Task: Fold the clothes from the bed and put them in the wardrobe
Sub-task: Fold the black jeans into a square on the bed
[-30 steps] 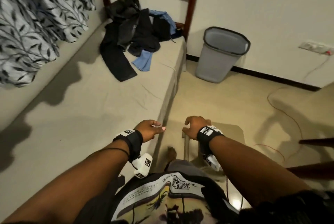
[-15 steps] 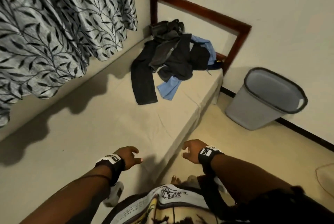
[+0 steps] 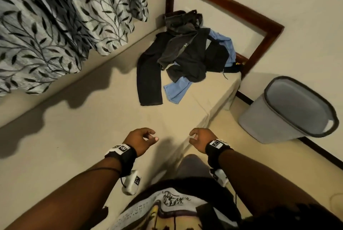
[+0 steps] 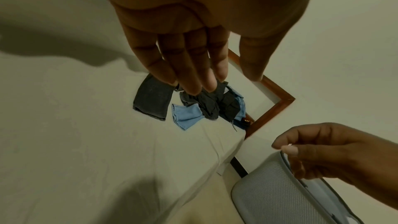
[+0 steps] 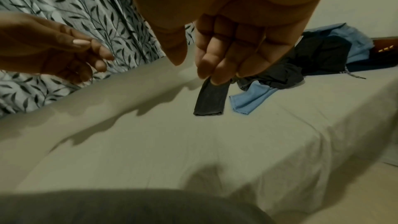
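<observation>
Hands (image 3: 141, 139) (image 3: 199, 139) loosely curled, empty.

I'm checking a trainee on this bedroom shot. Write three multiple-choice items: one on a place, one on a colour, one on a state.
1. Where is the pile of clothes?
A. on the floor
B. at the far end of the bed, by the wooden frame
C. in the bin

2. What colour is the garment poking out under the dark ones?
A. red
B. white
C. light blue

3. What do the hands hold?
A. nothing
B. trousers
C. a hanger

Key: B, the pile lies beside the frame; C, blue cloth shows; A, the left hand and right hand hover bare.
</observation>
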The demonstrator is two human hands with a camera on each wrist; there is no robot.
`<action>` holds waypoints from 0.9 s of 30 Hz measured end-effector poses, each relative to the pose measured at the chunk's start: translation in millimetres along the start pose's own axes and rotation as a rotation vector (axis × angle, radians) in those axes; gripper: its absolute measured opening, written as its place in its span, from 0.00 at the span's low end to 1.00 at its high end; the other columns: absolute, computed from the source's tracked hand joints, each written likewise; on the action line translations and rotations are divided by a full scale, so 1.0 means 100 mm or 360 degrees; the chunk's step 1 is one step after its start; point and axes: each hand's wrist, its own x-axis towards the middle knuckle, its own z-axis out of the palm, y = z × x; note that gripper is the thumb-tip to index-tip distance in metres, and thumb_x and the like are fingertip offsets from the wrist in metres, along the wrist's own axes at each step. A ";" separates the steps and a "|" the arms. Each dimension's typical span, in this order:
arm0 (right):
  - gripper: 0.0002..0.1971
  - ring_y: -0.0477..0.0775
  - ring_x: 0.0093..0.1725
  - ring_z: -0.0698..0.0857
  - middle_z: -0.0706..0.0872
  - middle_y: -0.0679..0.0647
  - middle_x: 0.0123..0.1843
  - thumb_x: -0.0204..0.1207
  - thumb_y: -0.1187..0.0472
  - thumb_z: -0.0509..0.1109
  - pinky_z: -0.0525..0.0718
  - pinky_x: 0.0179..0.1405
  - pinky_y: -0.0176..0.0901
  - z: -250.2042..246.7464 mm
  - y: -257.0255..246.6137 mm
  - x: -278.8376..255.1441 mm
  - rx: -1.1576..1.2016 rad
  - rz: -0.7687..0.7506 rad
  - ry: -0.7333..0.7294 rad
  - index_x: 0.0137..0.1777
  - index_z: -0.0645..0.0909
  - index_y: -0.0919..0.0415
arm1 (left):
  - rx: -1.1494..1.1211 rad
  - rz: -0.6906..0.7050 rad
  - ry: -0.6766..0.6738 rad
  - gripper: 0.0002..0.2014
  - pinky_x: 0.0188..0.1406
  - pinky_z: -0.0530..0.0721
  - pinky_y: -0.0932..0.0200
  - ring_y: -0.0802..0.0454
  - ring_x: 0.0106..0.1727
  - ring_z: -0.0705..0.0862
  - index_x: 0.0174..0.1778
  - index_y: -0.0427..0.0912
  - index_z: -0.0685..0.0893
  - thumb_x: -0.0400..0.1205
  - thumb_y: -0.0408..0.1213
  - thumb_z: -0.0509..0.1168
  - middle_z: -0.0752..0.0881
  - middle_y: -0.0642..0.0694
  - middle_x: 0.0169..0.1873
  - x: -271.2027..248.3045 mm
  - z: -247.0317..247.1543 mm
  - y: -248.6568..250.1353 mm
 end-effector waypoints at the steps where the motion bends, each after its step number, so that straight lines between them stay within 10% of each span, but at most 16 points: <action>1: 0.13 0.53 0.52 0.85 0.87 0.49 0.52 0.78 0.47 0.73 0.81 0.54 0.39 0.00 0.07 0.07 -0.0022 0.0028 -0.0046 0.59 0.86 0.49 | 0.0001 -0.0013 -0.0021 0.08 0.48 0.77 0.68 0.62 0.45 0.86 0.49 0.59 0.88 0.77 0.50 0.78 0.90 0.57 0.41 0.06 0.06 0.01; 8: 0.11 0.59 0.58 0.87 0.90 0.53 0.57 0.77 0.47 0.70 0.81 0.54 0.40 -0.34 0.78 1.43 -0.0221 0.0033 -0.0372 0.53 0.87 0.51 | 0.0027 -0.0371 -0.0144 0.10 0.63 0.81 0.58 0.58 0.53 0.87 0.48 0.63 0.85 0.76 0.53 0.79 0.91 0.57 0.45 1.09 0.45 0.20; 19: 0.26 0.59 0.76 0.77 0.76 0.54 0.79 0.82 0.42 0.69 0.75 0.74 0.48 -1.03 1.45 3.90 -0.0512 0.0023 -0.0859 0.76 0.77 0.52 | -0.0315 -0.0643 -0.0213 0.13 0.60 0.83 0.57 0.56 0.55 0.88 0.56 0.59 0.85 0.78 0.54 0.77 0.92 0.54 0.47 3.01 1.20 0.98; 23: 0.29 0.61 0.78 0.75 0.76 0.57 0.81 0.80 0.42 0.73 0.71 0.79 0.48 -1.15 1.47 4.81 -0.0339 0.0039 -0.0666 0.76 0.79 0.56 | -0.0369 -0.0712 -0.0243 0.12 0.57 0.81 0.62 0.61 0.52 0.88 0.55 0.62 0.85 0.78 0.51 0.78 0.91 0.53 0.46 3.16 1.46 1.02; 27: 0.37 0.55 0.88 0.58 0.65 0.51 0.87 0.75 0.40 0.77 0.45 0.86 0.40 -1.32 1.26 5.54 -0.0095 0.0029 -0.0390 0.81 0.74 0.55 | -0.0368 -0.0803 -0.0249 0.13 0.49 0.80 0.71 0.60 0.47 0.88 0.54 0.64 0.86 0.76 0.53 0.79 0.91 0.53 0.47 3.11 1.64 0.93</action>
